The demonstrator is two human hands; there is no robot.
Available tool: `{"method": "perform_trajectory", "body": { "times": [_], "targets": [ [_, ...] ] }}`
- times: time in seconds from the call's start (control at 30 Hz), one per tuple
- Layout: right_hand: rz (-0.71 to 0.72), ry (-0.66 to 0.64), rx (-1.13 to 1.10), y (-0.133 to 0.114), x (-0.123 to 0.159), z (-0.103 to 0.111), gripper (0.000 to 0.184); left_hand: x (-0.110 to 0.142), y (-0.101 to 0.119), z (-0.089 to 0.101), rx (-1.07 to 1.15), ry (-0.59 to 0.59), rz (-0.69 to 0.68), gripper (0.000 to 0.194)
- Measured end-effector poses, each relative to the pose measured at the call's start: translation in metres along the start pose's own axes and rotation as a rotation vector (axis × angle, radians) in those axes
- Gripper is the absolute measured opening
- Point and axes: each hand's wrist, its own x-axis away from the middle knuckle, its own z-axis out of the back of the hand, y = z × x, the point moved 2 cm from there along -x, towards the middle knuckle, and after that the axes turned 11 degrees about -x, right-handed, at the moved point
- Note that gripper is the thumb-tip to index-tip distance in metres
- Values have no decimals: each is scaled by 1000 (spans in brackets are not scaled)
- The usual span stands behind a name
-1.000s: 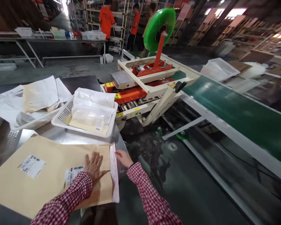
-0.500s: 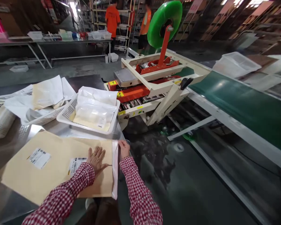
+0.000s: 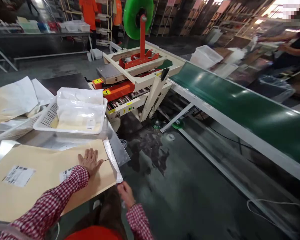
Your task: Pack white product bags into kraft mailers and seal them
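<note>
My left hand (image 3: 90, 161) lies flat, fingers spread, on a tan padded envelope (image 3: 52, 176) with two white labels on the steel table (image 3: 65, 141). The envelope's open bubble-lined flap (image 3: 111, 160) points right, past the table edge. My right hand (image 3: 125, 193) is low at the near end of that flap, fingers curled, pinching what looks like a thin strip by the flap's corner. Both sleeves are red-and-white check.
A white mesh basket (image 3: 46, 121) holds clear-bagged items behind the envelope; another basket with paper bags (image 3: 12, 100) sits at left. A tape-sealing machine (image 3: 130, 76) with a green roll and a green conveyor belt (image 3: 240, 106) stand right. People in orange work at far shelves.
My right hand slid from the far end of the flap down to its near end, toward me. My left hand stayed pressed on the envelope. The view swung right.
</note>
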Motion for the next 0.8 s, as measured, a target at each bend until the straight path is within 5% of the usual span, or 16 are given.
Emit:
{"method": "perform_trajectory", "body": {
  "times": [0.07, 0.17, 0.4, 0.63, 0.8],
  "targets": [
    [-136, 53, -229, 16, -7, -51, 62, -5, -1, 3, -53, 44, -22, 81],
    [-150, 153, -387, 21, -16, -80, 65, -22, -1, 5, -105, 99, -137, 84],
    [-4, 59, -322, 26, -18, -62, 68, -56, 7, -1, -15, 71, -174, 81],
    [287, -135, -43, 14, -27, -38, 40, -59, 14, 1, 88, 72, -70, 85],
    [395, -253, 115, 2, -28, -28, 62, -57, 23, -1, 83, 119, 1, 86]
  ]
}}
